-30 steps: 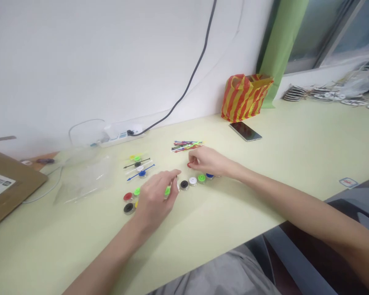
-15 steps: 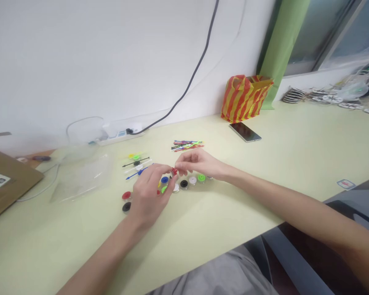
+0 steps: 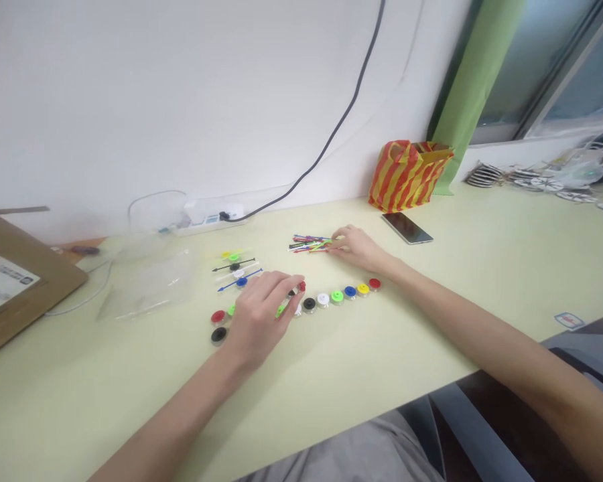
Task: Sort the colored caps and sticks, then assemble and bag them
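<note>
Between the thumb and index finger of my left hand (image 3: 261,314) is a small red piece (image 3: 302,286), held above a row of round coloured pieces. My right hand (image 3: 354,248) touches the right end of a pile of thin coloured arrows (image 3: 307,244); whether its fingertips grip one cannot be made out. Right of my left hand the row shows a black piece (image 3: 309,304), a green piece (image 3: 337,296) and a red one (image 3: 374,284) at its end. Behind my left hand lie round pieces with arrows across them, among them a blue arrow (image 3: 226,286). My left hand hides part of the row.
A dark phone (image 3: 407,228) lies before a red and yellow striped bag (image 3: 407,177). At left are a clear plastic bag (image 3: 148,288), a cardboard box (image 3: 20,288) and a power strip (image 3: 206,224) with a black cable. Patterned discs (image 3: 485,175) stand at the far right.
My right hand has moved away from my left hand, back and right to the arrow pile. My left hand still holds the red piece. The camera view has shifted slightly.
</note>
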The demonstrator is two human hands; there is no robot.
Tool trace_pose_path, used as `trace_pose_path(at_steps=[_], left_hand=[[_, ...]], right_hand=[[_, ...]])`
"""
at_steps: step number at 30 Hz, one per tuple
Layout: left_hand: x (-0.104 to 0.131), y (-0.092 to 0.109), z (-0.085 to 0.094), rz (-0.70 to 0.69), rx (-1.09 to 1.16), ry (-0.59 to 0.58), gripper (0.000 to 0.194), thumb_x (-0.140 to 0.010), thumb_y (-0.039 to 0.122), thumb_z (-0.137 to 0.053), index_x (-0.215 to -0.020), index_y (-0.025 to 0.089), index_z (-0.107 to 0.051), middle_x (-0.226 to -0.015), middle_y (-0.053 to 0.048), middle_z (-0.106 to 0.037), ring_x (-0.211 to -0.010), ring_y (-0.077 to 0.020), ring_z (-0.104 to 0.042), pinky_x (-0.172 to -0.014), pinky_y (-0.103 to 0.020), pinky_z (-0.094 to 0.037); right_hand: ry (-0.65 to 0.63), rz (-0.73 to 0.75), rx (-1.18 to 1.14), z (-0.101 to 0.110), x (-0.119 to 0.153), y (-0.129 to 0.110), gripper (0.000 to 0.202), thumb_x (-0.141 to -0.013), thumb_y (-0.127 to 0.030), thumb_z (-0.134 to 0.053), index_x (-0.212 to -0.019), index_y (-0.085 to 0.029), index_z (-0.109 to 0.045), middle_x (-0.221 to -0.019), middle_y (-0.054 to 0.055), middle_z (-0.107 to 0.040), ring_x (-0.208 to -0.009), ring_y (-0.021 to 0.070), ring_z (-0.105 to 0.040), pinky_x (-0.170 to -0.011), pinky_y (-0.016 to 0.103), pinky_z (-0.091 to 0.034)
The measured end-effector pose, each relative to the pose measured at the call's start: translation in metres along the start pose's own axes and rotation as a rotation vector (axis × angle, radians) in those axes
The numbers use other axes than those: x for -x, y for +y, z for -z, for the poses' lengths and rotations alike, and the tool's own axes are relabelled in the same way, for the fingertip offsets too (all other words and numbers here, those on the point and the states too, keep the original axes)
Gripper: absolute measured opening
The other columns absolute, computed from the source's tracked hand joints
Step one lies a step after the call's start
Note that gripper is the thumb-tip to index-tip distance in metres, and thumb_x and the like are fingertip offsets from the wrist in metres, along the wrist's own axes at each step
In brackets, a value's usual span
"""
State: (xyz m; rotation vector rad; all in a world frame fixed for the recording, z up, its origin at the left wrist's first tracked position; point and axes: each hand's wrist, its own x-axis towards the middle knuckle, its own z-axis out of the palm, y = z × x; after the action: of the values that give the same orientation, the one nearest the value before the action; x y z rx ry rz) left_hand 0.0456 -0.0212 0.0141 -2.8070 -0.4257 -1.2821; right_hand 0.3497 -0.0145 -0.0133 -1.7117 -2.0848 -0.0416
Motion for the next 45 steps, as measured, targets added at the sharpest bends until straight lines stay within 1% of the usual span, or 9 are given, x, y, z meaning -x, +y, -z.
trace_pose_path(at_steps=[8,11,15,18,21,23,27,35,45], left_hand=[[0.002,0.0,-0.001,0.016,0.039,-0.021,0.013,-0.097,0.014,-0.061,-0.108,0.021,-0.064,-0.098,-0.004,-0.072,-0.089,-0.0174,-0.066,-0.082,-0.033,-0.05],[0.0,0.003,0.0,0.132,0.153,0.0,0.01,-0.096,0.018,-0.062,-0.105,0.021,-0.065,-0.101,-0.004,-0.073,-0.093,-0.0171,-0.068,-0.085,-0.033,-0.052],[-0.002,0.01,0.004,0.433,0.376,0.025,0.008,-0.094,0.025,-0.066,-0.102,0.023,-0.069,-0.099,-0.002,-0.074,-0.09,-0.0167,-0.069,-0.079,-0.031,-0.055],[-0.003,0.012,0.004,0.557,0.495,0.074,0.01,-0.09,0.028,-0.072,-0.098,0.022,-0.07,-0.099,-0.003,-0.074,-0.09,-0.0175,-0.07,-0.081,-0.033,-0.057],[-0.002,0.011,-0.001,0.612,0.584,0.116,0.011,-0.087,0.028,-0.075,-0.093,0.021,-0.069,-0.095,-0.003,-0.074,-0.088,-0.0179,-0.07,-0.079,-0.033,-0.058],[-0.001,0.011,-0.003,0.628,0.595,0.139,0.012,-0.085,0.028,-0.078,-0.088,0.02,-0.07,-0.088,-0.003,-0.073,-0.084,-0.0175,-0.069,-0.076,-0.032,-0.057],[-0.001,0.015,-0.003,0.631,0.621,0.153,0.012,-0.085,0.028,-0.078,-0.083,0.019,-0.07,-0.086,-0.003,-0.073,-0.083,-0.0177,-0.068,-0.075,-0.033,-0.056],[0.001,0.014,0.002,0.58,0.498,0.172,0.01,-0.085,0.029,-0.078,-0.089,0.022,-0.072,-0.086,-0.001,-0.073,-0.081,-0.0161,-0.066,-0.074,-0.031,-0.054],[0.001,0.012,-0.001,0.623,0.59,0.182,0.015,-0.083,0.029,-0.08,-0.083,0.02,-0.068,-0.087,-0.002,-0.072,-0.088,-0.0186,-0.069,-0.08,-0.032,-0.053]], right_hand=[[0.023,-0.114,-0.051,0.004,-0.002,-0.001,0.009,-0.089,-0.017,-0.068,-0.087,-0.014,-0.075,-0.099,0.012,-0.071,-0.099,0.0235,-0.055,-0.09,0.036,-0.04],[0.054,-0.127,-0.082,0.01,0.0,-0.01,0.01,-0.091,-0.018,-0.065,-0.087,-0.014,-0.073,-0.094,0.01,-0.072,-0.094,0.0213,-0.059,-0.085,0.033,-0.042],[0.163,-0.116,-0.453,0.017,0.005,-0.048,0.014,-0.093,-0.026,-0.063,-0.089,-0.015,-0.07,-0.088,0.006,-0.075,-0.082,0.0174,-0.066,-0.078,0.03,-0.048],[0.24,-0.125,-0.795,0.017,0.013,-0.089,0.017,-0.091,-0.032,-0.067,-0.087,-0.016,-0.069,-0.084,0.005,-0.075,-0.076,0.0169,-0.067,-0.073,0.03,-0.051],[0.276,-0.072,-0.854,0.016,0.023,-0.121,0.016,-0.091,-0.033,-0.068,-0.086,-0.018,-0.07,-0.083,0.004,-0.074,-0.074,0.0162,-0.066,-0.071,0.03,-0.051],[0.287,-0.002,-0.799,0.014,0.028,-0.131,0.014,-0.094,-0.03,-0.066,-0.086,-0.019,-0.07,-0.081,0.003,-0.072,-0.075,0.0157,-0.065,-0.07,0.029,-0.05],[0.295,0.115,-0.69,0.013,0.034,-0.133,0.014,-0.097,-0.024,-0.06,-0.086,-0.019,-0.069,-0.082,0.003,-0.07,-0.076,0.0148,-0.063,-0.068,0.028,-0.048],[0.391,0.053,-0.75,0.017,0.035,-0.137,0.014,-0.096,-0.029,-0.065,-0.087,-0.02,-0.069,-0.083,0.003,-0.072,-0.074,0.0161,-0.062,-0.068,0.03,-0.049],[0.4,0.247,-0.649,0.019,0.035,-0.134,0.01,-0.097,-0.018,-0.062,-0.092,-0.018,-0.072,-0.082,0.004,-0.071,-0.073,0.0144,-0.061,-0.067,0.028,-0.049]])
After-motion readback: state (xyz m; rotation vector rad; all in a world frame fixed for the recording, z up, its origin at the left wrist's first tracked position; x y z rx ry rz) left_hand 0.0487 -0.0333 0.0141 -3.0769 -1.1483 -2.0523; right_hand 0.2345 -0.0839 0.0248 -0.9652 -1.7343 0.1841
